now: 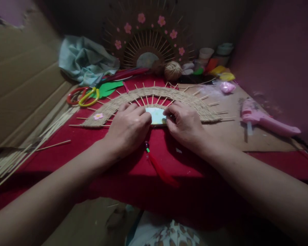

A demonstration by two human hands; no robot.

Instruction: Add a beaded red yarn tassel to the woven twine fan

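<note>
A half-round fan of thin sticks, with a woven twine band (154,91), lies on the red cloth. One pink flower (98,116) sits at the band's left end. At the fan's base is a light blue half-round piece (156,116). My left hand (129,124) is closed at its left edge, fingers curled down. From the right, my right hand (182,123) pinches the opposite edge of the same piece. Both sets of fingertips are partly hidden. Below my hands lies a red tassel (160,167) with a dark bead and a green bit.
Scissors (88,97) lie left on green sheets (109,89), above loose sticks (38,147). A pink glue gun (267,118) rests right on cardboard (236,136). Behind are a twine ball (172,70), a cloth (84,58), cups (206,54) and a flowered fan (141,18).
</note>
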